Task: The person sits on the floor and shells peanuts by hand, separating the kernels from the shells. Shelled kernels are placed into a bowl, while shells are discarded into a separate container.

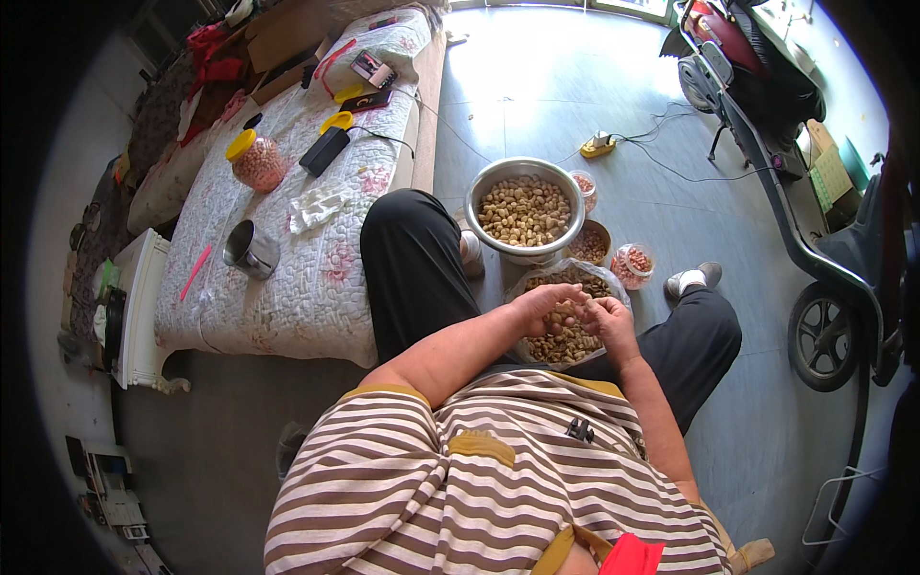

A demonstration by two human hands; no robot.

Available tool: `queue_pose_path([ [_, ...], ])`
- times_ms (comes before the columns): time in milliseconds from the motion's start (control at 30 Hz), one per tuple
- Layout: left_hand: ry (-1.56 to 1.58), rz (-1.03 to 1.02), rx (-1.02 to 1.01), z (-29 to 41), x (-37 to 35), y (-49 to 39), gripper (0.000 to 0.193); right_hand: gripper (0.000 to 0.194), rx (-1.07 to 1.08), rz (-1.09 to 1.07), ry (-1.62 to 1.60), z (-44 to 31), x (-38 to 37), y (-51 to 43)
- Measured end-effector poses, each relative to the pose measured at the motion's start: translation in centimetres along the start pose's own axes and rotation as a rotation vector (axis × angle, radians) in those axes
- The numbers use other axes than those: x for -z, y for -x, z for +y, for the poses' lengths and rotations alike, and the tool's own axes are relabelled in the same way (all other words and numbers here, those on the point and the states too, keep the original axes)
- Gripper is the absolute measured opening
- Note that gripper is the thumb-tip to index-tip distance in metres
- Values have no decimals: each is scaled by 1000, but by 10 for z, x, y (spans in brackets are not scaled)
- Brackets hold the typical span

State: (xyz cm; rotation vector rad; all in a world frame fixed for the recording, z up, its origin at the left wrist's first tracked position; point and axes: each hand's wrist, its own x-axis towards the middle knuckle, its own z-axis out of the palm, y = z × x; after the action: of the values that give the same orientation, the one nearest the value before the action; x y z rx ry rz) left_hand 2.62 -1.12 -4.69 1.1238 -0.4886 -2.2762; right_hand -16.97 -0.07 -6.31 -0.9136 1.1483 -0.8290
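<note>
My left hand (550, 307) and my right hand (609, 323) meet at the fingertips above a clear plastic bag (519, 289) of peanut shells (564, 343). The right fingers are pinched around a small pale thing that looks like a peanut. The left fingers are bent towards it, and their grip is partly hidden. Beyond the bag stands a metal basin (472, 208) of unshelled peanuts (525, 208). A round container (607, 233) of kernels touches its right side. Two clear plastic jars of reddish kernels, a near jar (632, 266) and a far jar (584, 188), stand beside these.
On the left, a quilted bed (309, 287) holds a yellow-lidded jar of kernels (257, 162), a metal cup (251, 249), a black power adapter (325, 151) and phones. A yellow power strip (598, 145) with cables lies on the floor. An electric scooter (798, 237) stands at right.
</note>
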Motion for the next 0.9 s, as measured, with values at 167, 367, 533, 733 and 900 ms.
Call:
queue_pose_path([
  [167, 82, -17, 13, 4, -4, 4, 20, 21, -14, 3, 9, -13, -1, 8],
  [367, -13, 28, -221, 5, 0, 1, 18, 26, 6, -39, -147, -13, -1, 8],
  [533, -115, 65, -300, 8, -4, 4, 19, 25, 7, -40, -194, -11, 0, 6],
  [733, -237, 116, -369, 6, -10, 4, 22, 25, 21, -53, -151, -10, -3, 6],
  [900, -256, 115, -339, 8, -11, 6, 21, 24, 0, -104, -112, -11, -1, 8],
])
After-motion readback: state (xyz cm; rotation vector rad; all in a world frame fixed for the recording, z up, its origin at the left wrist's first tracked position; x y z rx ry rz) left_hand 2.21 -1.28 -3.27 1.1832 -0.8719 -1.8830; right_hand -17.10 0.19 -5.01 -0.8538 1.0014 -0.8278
